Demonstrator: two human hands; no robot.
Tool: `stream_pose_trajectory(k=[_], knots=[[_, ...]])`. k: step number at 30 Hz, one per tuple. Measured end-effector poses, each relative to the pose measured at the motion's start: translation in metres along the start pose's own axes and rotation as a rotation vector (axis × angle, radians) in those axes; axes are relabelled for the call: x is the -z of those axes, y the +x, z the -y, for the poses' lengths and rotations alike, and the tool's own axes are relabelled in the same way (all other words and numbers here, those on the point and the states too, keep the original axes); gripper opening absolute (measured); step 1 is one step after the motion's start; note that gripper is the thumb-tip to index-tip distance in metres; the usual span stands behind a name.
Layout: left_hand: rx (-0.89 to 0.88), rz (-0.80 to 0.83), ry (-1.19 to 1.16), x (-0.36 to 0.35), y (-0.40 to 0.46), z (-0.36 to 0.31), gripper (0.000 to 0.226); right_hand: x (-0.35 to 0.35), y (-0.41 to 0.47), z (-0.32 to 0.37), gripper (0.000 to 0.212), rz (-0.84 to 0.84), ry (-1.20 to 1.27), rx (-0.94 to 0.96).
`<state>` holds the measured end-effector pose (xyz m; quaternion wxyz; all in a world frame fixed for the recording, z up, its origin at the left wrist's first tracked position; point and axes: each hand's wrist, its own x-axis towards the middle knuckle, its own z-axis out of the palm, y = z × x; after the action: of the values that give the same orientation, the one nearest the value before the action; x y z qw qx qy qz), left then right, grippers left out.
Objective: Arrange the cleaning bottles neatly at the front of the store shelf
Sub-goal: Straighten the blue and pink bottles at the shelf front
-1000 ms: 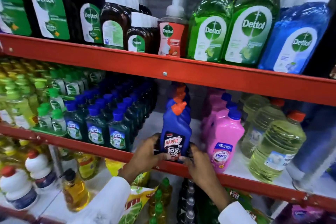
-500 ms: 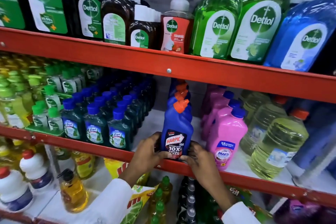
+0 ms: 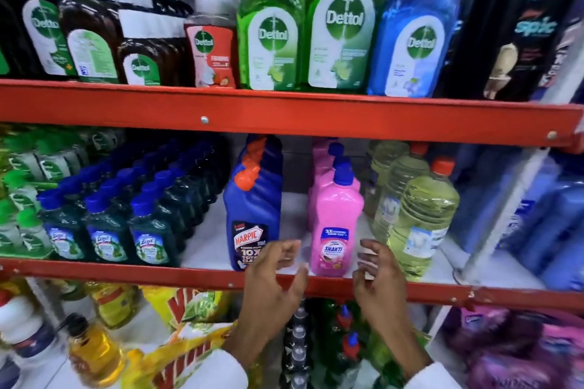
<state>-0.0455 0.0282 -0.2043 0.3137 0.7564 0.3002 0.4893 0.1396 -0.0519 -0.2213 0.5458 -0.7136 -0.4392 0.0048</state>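
A blue Harpic bottle [image 3: 252,208] with an orange cap stands upright at the front of the middle shelf [image 3: 196,271], more of the same lined up behind it. To its right stands a pink Shakti bottle [image 3: 336,224] with a blue cap, heading its own row. My left hand [image 3: 275,281] hovers in front of the shelf edge, between the Harpic and the pink bottle, fingers curled apart and empty. My right hand [image 3: 377,278] is just right of the pink bottle, also spread and empty. Neither hand touches a bottle.
Dark green Lizol bottles [image 3: 148,230] fill the shelf's left side, pale yellow bottles [image 3: 420,221] with orange caps the right. Dettol bottles [image 3: 341,25] line the upper shelf. Below are yellow oil bottles [image 3: 94,347] and Vim packs [image 3: 189,341]. A metal upright [image 3: 505,205] stands at right.
Both hands have let go of the Harpic bottle and shifted right, now flanking the pink bottle. The view has also swung to the right.
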Motion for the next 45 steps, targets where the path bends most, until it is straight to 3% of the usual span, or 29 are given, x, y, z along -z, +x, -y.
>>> stream_pose_trajectory(k=[4,8,13,17,36,45], knots=[[0.129,0.189,0.067,-0.026,0.022,0.015,0.082,0.001,0.022,-0.004,0.08,0.282,0.001,-0.106],[0.204,0.307,0.111,-0.035,0.038,0.022,0.094,0.001,0.042,-0.003,0.098,0.448,-0.044,-0.12],[0.165,0.313,0.049,-0.043,0.039,0.02,0.065,0.001,0.046,0.002,0.081,0.492,0.028,-0.054],[0.152,0.289,0.039,-0.05,0.038,0.023,0.075,0.005,0.044,0.001,0.076,0.476,0.11,-0.05],[0.103,0.271,0.07,-0.052,0.037,0.017,0.062,0.005,0.038,-0.001,0.073,0.432,0.034,0.043],[0.15,0.177,0.029,-0.055,0.032,0.017,0.054,0.005,0.036,0.0,0.081,0.474,-0.065,0.034]])
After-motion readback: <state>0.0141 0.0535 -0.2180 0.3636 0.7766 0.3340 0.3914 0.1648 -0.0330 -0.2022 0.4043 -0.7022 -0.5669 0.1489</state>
